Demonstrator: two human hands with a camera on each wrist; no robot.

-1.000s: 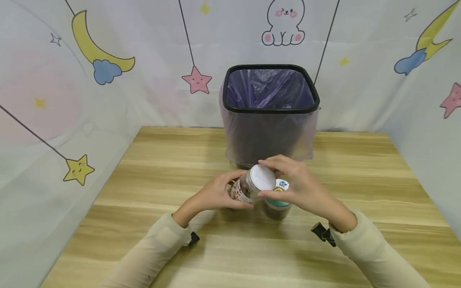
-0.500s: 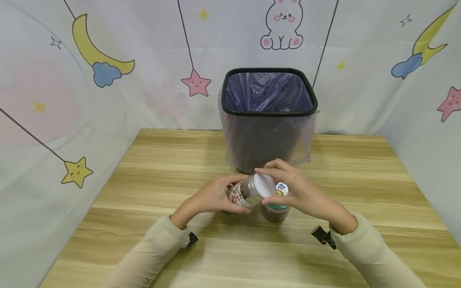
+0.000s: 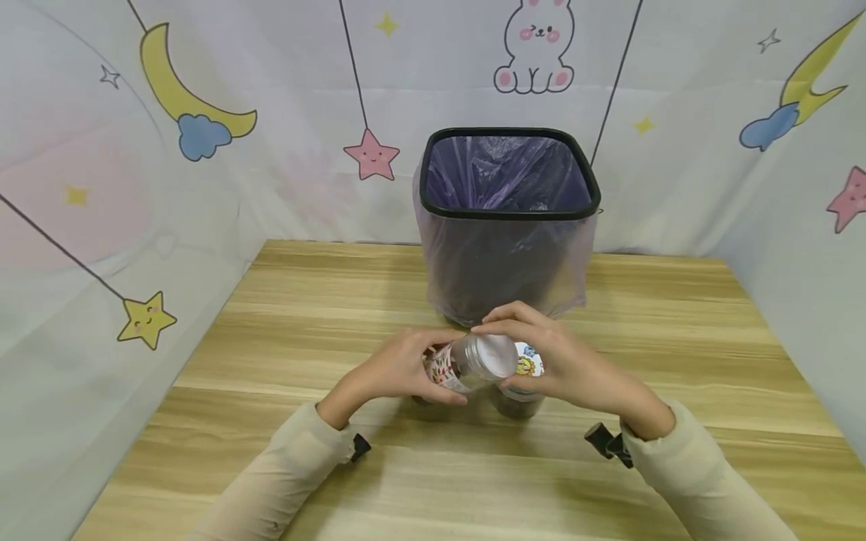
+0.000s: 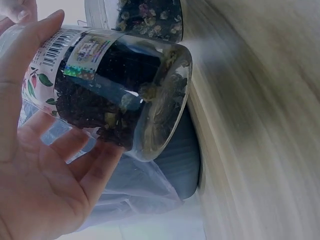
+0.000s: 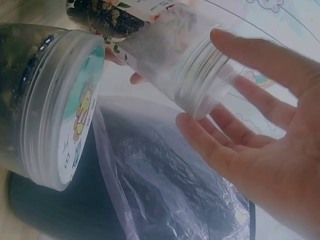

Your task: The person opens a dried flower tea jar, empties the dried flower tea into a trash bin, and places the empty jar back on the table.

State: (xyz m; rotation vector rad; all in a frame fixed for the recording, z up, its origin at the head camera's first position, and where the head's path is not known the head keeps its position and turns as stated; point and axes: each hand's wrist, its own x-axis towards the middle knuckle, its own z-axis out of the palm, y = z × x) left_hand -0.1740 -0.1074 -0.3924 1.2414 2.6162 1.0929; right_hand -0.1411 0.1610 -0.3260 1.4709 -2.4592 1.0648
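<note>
My left hand (image 3: 401,368) grips a clear jar (image 4: 117,82) with a printed label, a barcode and dark dried contents. The jar is tilted above the table, its white lid (image 3: 498,355) pointing right and up toward my right hand (image 3: 561,362). My right thumb and fingers pinch that lid by its rim, seen also in the right wrist view. Just behind and below, a second jar (image 5: 47,107) stands upright on the table, with a white and green lid (image 5: 82,112) bearing a cartoon flower. Its contents look like dried flowers. My right hand partly hides it in the head view.
A black-rimmed bin (image 3: 507,215) lined with a thin purple bag (image 3: 504,173) stands behind the jars. The wooden table (image 3: 325,300) ends at a white cloth wall (image 3: 291,90) printed with stars, moons and a rabbit. Dark wrist mounts (image 3: 607,445) sit at both sleeves.
The held jar has tipped a little closer to level, and its lid end sits slightly lower. My right fingers have shifted round the lid, moving slightly left and down. The left hand keeps its grip.
</note>
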